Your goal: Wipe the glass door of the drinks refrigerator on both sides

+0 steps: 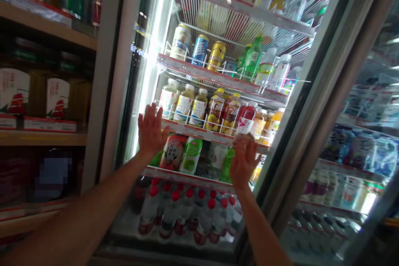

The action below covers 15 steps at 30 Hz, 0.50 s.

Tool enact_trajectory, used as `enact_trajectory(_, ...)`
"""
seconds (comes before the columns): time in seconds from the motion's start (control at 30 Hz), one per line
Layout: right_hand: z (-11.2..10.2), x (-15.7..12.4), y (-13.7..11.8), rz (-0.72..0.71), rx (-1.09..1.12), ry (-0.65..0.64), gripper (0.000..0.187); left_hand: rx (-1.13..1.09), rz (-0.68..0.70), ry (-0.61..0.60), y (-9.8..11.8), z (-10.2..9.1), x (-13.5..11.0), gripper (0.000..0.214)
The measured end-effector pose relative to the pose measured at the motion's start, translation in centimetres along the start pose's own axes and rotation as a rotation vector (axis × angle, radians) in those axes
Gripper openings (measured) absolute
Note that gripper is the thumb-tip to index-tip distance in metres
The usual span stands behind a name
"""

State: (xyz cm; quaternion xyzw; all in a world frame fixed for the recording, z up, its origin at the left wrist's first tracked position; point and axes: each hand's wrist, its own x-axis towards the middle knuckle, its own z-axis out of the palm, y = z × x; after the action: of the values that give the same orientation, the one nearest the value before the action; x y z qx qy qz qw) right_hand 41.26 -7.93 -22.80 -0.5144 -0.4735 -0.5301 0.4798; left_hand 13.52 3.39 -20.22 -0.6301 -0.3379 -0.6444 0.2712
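At lit, metal-framed drinks cooler [338, 58] | bare left hand [152, 131], bare right hand [245, 160]: each spread, empty | step: likely no grasp underway; gripping would need curling

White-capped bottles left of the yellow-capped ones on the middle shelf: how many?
3: the leftmost bottle, nearest the left hand; the middle bottle; and the rightmost bottle, beside a yellow-capped bottle. More may be hidden behind.

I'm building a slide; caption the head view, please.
Open left hand and right hand raised before a lit drinks cooler.
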Motion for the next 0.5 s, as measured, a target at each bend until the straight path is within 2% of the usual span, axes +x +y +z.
enact_trajectory(0.07,-0.1,0.7,1.5,0.165,-0.043,0.114,0.048,0.003,0.002,0.009,0.0,0.1,0.0,0.062)
enact_trajectory(0.1,0.0,1.0,1.6,0.194,-0.047,0.132,0.049,0.001,0.001,0.01,0.0,0.1,0.0,0.062)
enact_trajectory(0.13,0.0,1.1,1.3,0.164,-0.038,0.116,0.049,-0.002,0.0,0.008,0.0,0.0,0.0,0.062)
enact_trajectory(0.23,0.3,0.7,-0.7,-0.117,0.02,-0.044,0.045,-0.006,-0.006,-0.007,0.0,0.0,0.0,0.062)
enact_trajectory(0.3,0.3,0.7,-1.0,-0.228,0.029,-0.095,0.043,0.002,-0.005,-0.009,0.0,-0.1,0.0,0.062)
enact_trajectory(0.37,0.2,1.1,0.1,-0.168,-0.001,-0.04,0.042,0.008,-0.005,0.001,0.0,-0.1,0.0,0.062)
enact_trajectory(0.5,-0.2,2.4,2.5,0.113,-0.05,0.112,0.046,-0.007,-0.012,0.003,0.0,0.0,0.0,0.063)
